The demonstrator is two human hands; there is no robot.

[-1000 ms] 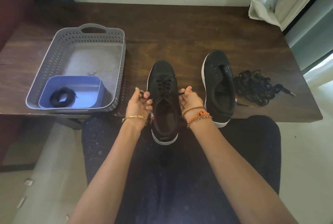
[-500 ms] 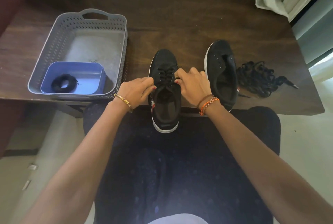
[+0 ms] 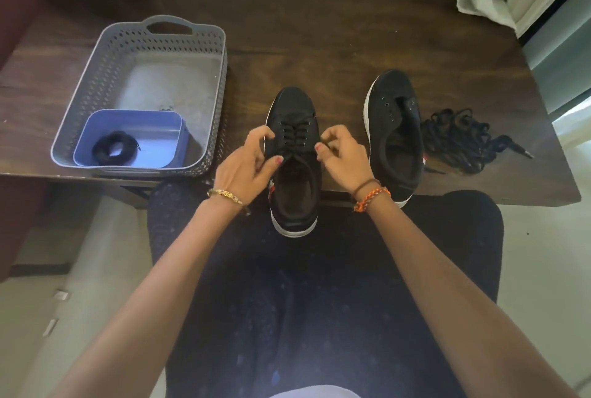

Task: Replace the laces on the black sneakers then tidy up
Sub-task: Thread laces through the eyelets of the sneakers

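Seen from the head camera, a seated person laces one of a pair of black sneakers at the near edge of a dark wooden surface (image 3: 319,45). The near sneaker (image 3: 295,173) sits toe-away with its heel overhanging toward the lap, a position that appears chosen to bring the eyelets within easy reach of both wrists. The left hand (image 3: 249,164) curls its fingers at the shoe's left flank and seems to pinch one end of the new lace (image 3: 295,133), while the right hand (image 3: 342,157) pinches the other end at the right flank, likely drawing the crossings snug before the next pair of eyelets. Several rows already cross the tongue; the upper eyelets look unfinished. The second sneaker (image 3: 396,138) waits just to the right, its eyelets bare, so roughly half the relacing appears to remain. Beside it lies a loose tangle of black laces (image 3: 460,141), set apart from the work, seemingly the removed ones. At left, a grey perforated basket (image 3: 105,84) holds a blue tray (image 3: 160,122) with a coiled black lace (image 3: 112,148), probably kept ready for the second shoe.
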